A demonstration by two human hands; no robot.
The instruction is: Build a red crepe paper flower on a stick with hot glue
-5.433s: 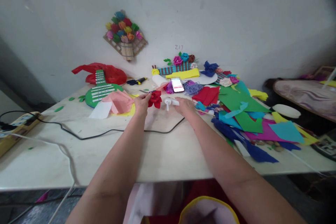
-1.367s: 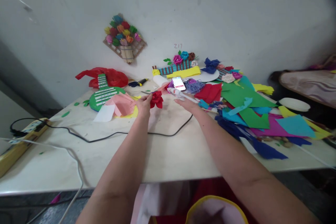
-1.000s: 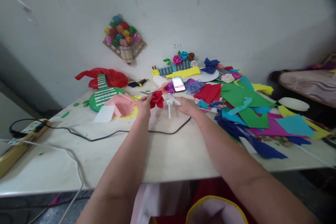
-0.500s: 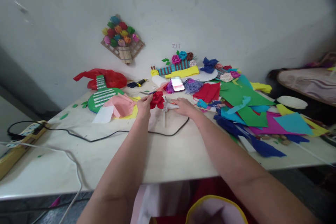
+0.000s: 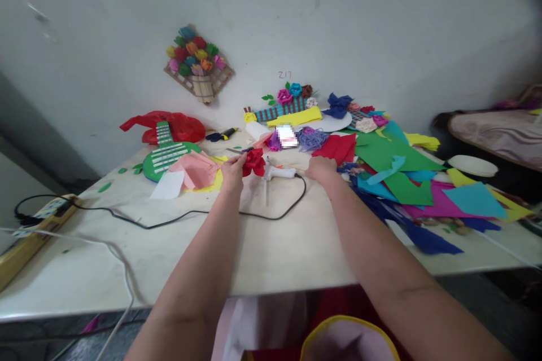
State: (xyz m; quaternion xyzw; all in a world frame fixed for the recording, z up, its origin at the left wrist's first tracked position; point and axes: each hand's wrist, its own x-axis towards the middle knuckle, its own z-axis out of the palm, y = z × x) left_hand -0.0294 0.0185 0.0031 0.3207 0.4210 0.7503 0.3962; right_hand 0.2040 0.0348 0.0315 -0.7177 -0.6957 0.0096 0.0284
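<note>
1. Right hand (image 5: 322, 170) has let go of the glue gun (image 5: 282, 172) and shifted rightward; its fingers are curled, but I cannot tell whether they hold anything.
2. Left hand (image 5: 232, 169) pinches the red flower (image 5: 254, 162) at its fingertips.
3. Glue gun rests on the bench (image 5: 288, 254) between both hands, just beside the flower.
4. Pink paper (image 5: 197, 170) lies left of the left hand; green paper (image 5: 398, 152), right of the right.

The left grip (image 5: 232, 172) and right grip (image 5: 322, 170) are plain bare hands, joined to a bare left forearm (image 5: 202, 254) and right forearm (image 5: 372, 242). Below shows red cloth (image 5: 326, 300) with a curved yellow trim (image 5: 351, 318) edging a pale lining (image 5: 359, 338), beside whitish-pink cloth (image 5: 258, 321), its garment unclear.
</note>
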